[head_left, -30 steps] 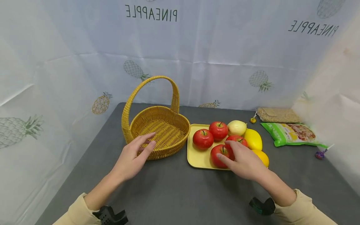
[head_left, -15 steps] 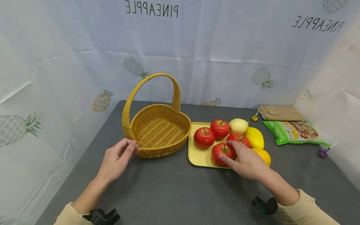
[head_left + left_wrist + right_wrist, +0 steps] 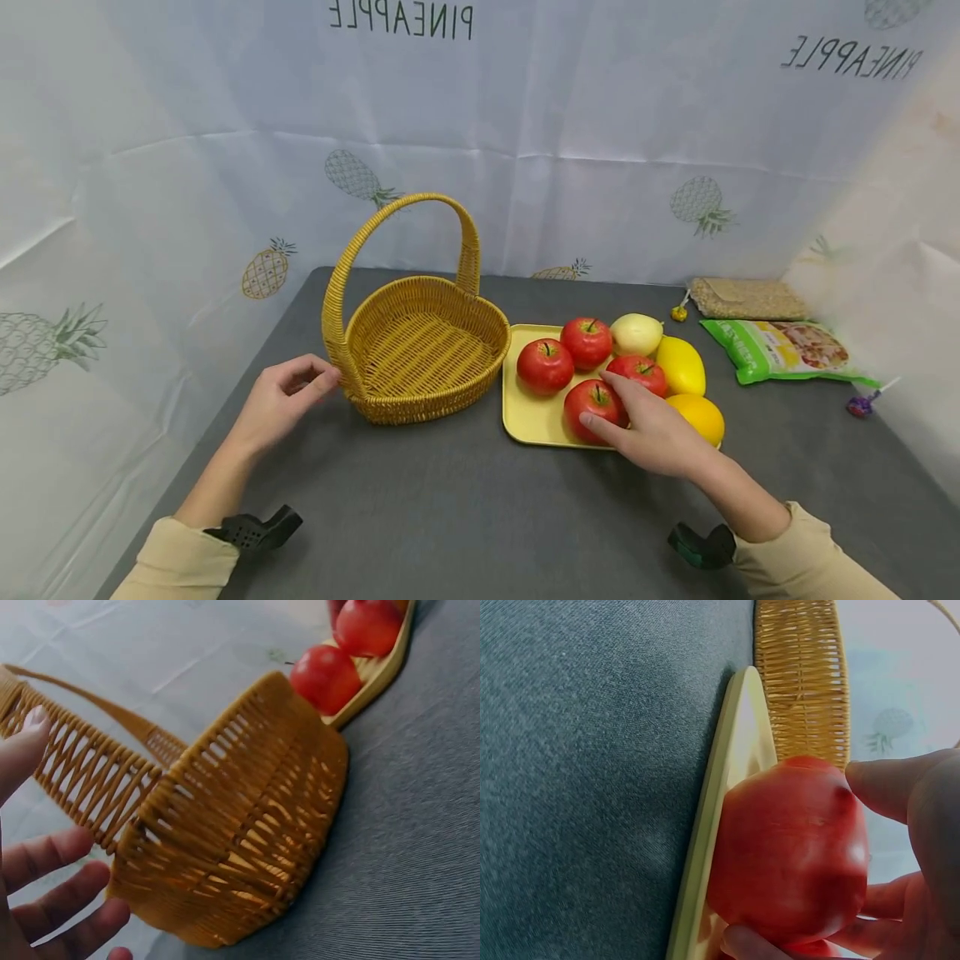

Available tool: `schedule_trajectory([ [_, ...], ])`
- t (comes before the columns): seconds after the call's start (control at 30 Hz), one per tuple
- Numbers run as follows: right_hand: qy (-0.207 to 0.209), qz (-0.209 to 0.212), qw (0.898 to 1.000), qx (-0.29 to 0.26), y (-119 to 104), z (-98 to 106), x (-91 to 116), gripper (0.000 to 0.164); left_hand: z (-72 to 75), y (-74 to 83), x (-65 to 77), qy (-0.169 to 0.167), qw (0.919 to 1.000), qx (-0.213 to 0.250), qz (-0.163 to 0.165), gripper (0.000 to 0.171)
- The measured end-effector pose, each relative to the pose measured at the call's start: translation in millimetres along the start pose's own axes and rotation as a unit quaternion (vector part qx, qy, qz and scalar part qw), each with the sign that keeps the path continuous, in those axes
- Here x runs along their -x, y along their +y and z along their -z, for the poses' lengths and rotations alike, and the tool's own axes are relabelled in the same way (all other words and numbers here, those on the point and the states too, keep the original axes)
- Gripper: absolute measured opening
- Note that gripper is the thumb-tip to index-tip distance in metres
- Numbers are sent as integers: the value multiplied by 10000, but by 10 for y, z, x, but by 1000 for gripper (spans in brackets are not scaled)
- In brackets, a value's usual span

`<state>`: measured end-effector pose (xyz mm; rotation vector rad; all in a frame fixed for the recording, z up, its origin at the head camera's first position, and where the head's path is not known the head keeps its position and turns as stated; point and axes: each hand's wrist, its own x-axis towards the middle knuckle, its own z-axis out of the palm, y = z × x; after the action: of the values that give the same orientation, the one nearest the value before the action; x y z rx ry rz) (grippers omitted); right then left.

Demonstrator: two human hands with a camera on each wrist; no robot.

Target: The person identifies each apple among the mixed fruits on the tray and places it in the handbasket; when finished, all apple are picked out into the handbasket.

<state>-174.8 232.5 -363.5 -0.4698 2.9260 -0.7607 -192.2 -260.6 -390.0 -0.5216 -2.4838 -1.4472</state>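
At the left side of a golden woven basket (image 3: 431,354), my left hand (image 3: 279,402) has its fingertips close to where the tall arched handle (image 3: 341,283) meets the body. The left wrist view shows its thumb and fingers spread apart, right at the wicker, gripping nothing. My right hand (image 3: 660,429) holds a red apple (image 3: 587,408) at the front of the yellow tray (image 3: 528,427). In the right wrist view the thumb lies against one side of this apple (image 3: 787,855) and the fingers curl round the other. The basket's inside holds nothing.
On the tray are other red apples (image 3: 545,367), a pale yellow-green round fruit (image 3: 637,335) and yellow fruits (image 3: 681,367). To the right lie a green food packet (image 3: 783,350), a bag of grains (image 3: 746,300) and two lollipops (image 3: 859,407). A pineapple-print cloth (image 3: 585,108) hangs behind.
My left hand has moved left from the basket's front rim to beside its handle base. My right hand has settled round the front apple, which stays on the tray.
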Motion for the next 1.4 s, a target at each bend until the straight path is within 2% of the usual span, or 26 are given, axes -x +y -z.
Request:
schedule_trajectory([
  [0.1, -27, -25, 10000, -67, -2, -7, -16, 86, 19, -28, -51, -282, 9994, -47, 169, 13],
  [0.17, -68, -67, 9999, -115, -4, -10, -28, 87, 27, -45, -93, -565, 9979, -60, 295, 26],
  [0.23, -120, -117, 9997, -178, -6, -16, -39, 87, 31, -67, -133, -839, 9961, -59, 279, 35],
  [0.37, -167, -176, 9993, -292, 4, -39, -53, 87, 11, -139, -200, -1109, 9927, 419, 233, 40],
  [0.5, -185, -167, 9991, -351, 2, -72, -69, 88, -27, -221, -187, -1077, 9886, 993, 346, 38],
  [0.67, -167, -188, 9988, -410, -7, -87, -88, 88, -127, -298, -157, -998, 9838, 1410, 481, 37],
  [0.9, -225, -161, 9982, -536, 25, -113, -94, 89, -200, -345, -83, -961, 9663, 2296, 663, 37],
  [1.07, -388, -329, 9963, -694, 42, -94, -124, 93, -220, -344, -81, -904, 9606, 2529, 717, 33],
  [1.3, -366, -334, 9954, -821, 64, -105, -162, 81, -259, -355, -80, -898, 9511, 2870, 702, 27],
  [1.4, -339, -429, 9946, -880, 59, -113, -164, 81, -265, -352, -80, -880, 9513, 2875, 675, 28],
])
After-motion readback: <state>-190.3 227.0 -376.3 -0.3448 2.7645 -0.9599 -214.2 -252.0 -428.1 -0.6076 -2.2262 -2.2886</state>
